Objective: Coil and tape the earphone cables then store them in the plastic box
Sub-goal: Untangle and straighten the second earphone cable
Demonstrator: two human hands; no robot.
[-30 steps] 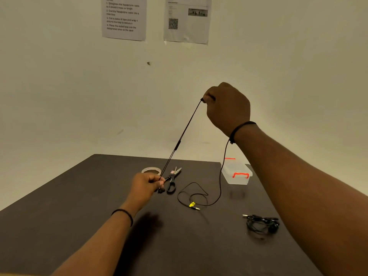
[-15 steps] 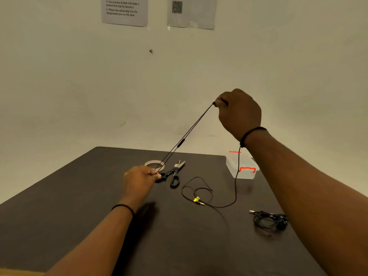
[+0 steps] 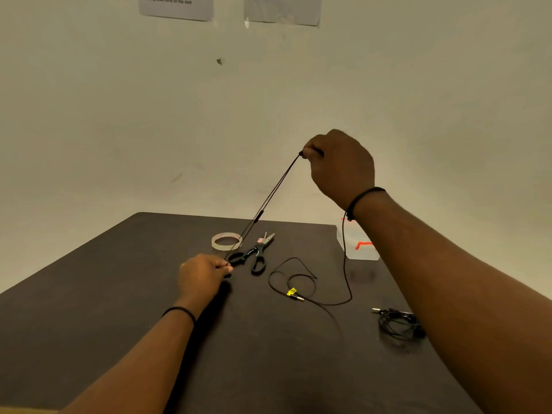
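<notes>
Since half a second ago the view has tilted down, leaving only the bottom edges of the wall papers (image 3: pixel 176 7) at the top of the frame, and the raised right hand has drifted a little left of where it was; the pinch on the cable is unchanged.

Nearest the camera, at lower right, a second earphone set (image 3: pixel 398 322) lies in a loose black bundle on the dark desk (image 3: pixel 89 339), partly hidden behind the right forearm. Left of centre, the left hand (image 3: pixel 203 276) sits low over the desk, its grip pinching the earphone cable (image 3: pixel 270 201) between thumb and curled fingers. From there two thin strands run taut up and to the right, to the right hand (image 3: pixel 340 165) held in the middle of the frame, whose grip pinches the other end of the stretched section. The rest of the cable hangs from below the right wrist, drops to the desk and curls into a slack loop at centre, ending in a plug with a yellow tag (image 3: pixel 291 292).

Farther back, black-handled scissors (image 3: pixel 257 253) lie just beyond the left hand, with a roll of tape (image 3: pixel 226 241) beside them to the left. At right, near the desk's far edge, stands the clear plastic box (image 3: pixel 357 245) with red clips, partly behind the right arm.
</notes>
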